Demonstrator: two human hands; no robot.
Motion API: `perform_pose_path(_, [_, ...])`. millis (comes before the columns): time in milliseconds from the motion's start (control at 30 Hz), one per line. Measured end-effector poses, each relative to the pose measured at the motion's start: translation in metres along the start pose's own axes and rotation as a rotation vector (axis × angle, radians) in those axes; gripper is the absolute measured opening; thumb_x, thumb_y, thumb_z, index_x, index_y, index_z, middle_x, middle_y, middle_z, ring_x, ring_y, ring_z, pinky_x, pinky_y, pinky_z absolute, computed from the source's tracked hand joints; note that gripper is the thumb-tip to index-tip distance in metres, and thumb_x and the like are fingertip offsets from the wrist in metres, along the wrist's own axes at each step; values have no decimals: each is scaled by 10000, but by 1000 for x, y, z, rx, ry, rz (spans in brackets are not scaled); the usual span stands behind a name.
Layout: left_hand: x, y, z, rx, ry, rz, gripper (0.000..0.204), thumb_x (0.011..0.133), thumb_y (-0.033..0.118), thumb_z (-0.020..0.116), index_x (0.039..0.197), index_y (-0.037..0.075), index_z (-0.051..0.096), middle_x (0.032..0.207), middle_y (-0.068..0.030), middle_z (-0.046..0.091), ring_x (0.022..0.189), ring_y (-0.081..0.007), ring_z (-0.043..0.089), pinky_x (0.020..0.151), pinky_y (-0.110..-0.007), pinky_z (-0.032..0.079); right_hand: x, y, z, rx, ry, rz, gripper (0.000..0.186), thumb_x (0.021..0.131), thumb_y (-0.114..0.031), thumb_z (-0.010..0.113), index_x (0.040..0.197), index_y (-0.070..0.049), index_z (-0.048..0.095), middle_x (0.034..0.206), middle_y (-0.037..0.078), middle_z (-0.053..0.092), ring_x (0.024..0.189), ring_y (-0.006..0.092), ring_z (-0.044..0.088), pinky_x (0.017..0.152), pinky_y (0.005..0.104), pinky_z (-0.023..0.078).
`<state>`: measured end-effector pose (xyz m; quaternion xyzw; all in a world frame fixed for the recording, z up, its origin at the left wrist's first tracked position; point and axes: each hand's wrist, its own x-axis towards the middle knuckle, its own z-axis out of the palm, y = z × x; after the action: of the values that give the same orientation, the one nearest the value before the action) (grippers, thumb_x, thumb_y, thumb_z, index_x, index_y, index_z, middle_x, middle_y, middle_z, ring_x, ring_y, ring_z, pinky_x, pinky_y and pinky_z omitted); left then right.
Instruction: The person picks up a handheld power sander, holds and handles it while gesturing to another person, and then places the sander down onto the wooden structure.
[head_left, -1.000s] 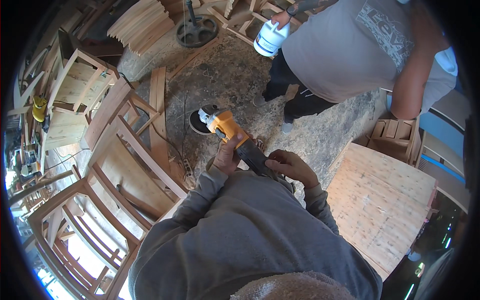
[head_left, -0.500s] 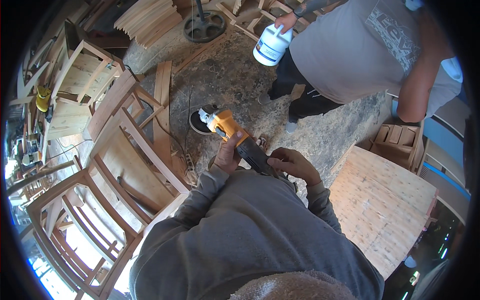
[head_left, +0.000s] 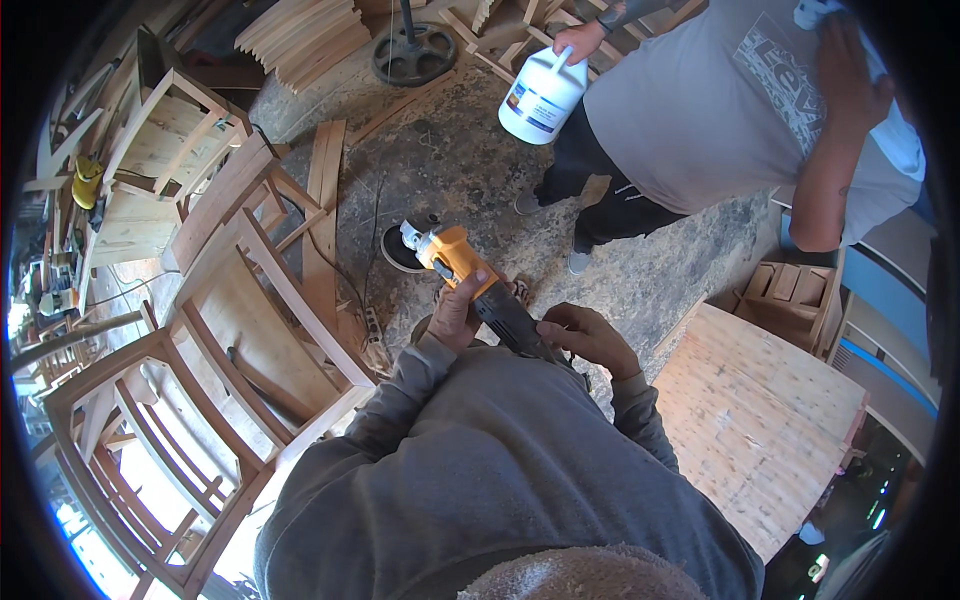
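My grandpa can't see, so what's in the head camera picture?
A left hand holds a yellow-and-black power tool, the right hand at its rear end. Wooden frames stand on the left; ahead, a co-worker carries a white jug.

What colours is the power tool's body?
The tool body is yellow-orange and black, in the head view.

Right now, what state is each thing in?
Yellow-and-black angle grinder: held in left hand, right hand touching its rear; running or off, unclear.
White plastic jug: held by its handle in another person's hand.
Brown slatted wooden frame: openings uncovered.
Pale rectangular wooden panel: unpainted.
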<state>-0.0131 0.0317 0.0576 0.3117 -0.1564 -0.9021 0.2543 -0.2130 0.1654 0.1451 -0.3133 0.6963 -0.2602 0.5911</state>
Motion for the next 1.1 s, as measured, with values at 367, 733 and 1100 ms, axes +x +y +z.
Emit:
perform_pose_path(367, [-6, -1, -3, 41, 0, 10, 406, 916, 347, 685, 1156, 27, 615, 1057, -141, 682, 985, -225, 648, 936, -370, 505, -15, -68, -3, 93, 188, -351, 181, 859, -94, 744, 1017, -10, 719, 793, 42, 700, 650, 98, 584, 619, 211, 460])
perform_pose_path(733, [-19, 7, -11, -46, 15, -6, 362, 911, 240, 707, 1180, 28, 589, 1017, -137, 694, 990, -269, 690, 937, -393, 537, -104, -215, -15, -81, 208, -1189, 85, 768, -19, 725, 756, -63, 654, 683, 42, 627, 576, 118, 531, 546, 292, 453])
perform_pose_path(1100, [-23, 13, -9, -27, -21, -22, 392, 909, 263, 704, 1200, 30, 582, 1034, -133, 694, 1017, -272, 686, 942, -399, 533, -160, -207, -43, -275, 128, -1128, 123, 865, -141, 736, 897, -114, 621, 721, 46, 630, 607, 151, 568, 599, 308, 505])
